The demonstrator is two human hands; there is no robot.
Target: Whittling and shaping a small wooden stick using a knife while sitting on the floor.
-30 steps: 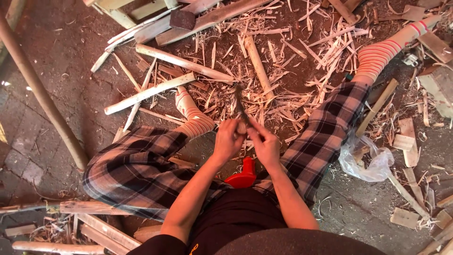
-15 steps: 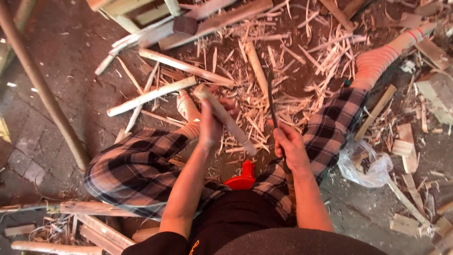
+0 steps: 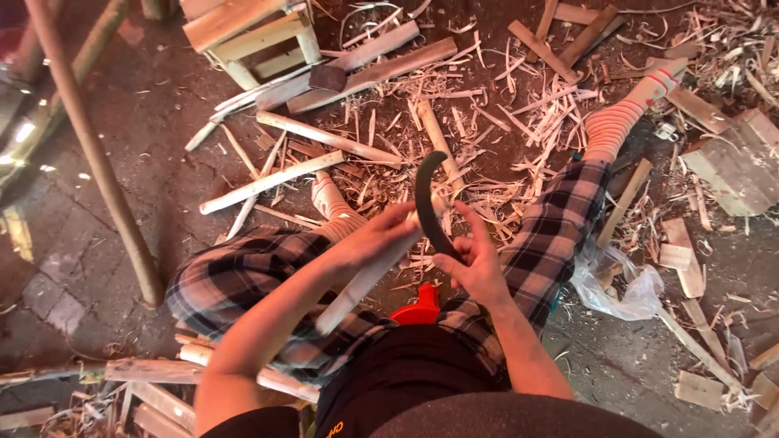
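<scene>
The left hand (image 3: 375, 237) covers the middle of the pale stick (image 3: 357, 285), the right hand (image 3: 475, 264) hides the curved blade's (image 3: 428, 195) handle, and the red object (image 3: 418, 308) between the knees is mostly hidden.

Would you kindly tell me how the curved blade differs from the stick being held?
The curved blade is dark and hooked, gripped by the right hand; the pale stick is straight and longer, held by the left hand. Both cross above the lap.

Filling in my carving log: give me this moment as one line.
left hand: grips pale wooden stick | right hand: holds curved dark blade against stick | ground: shavings
</scene>
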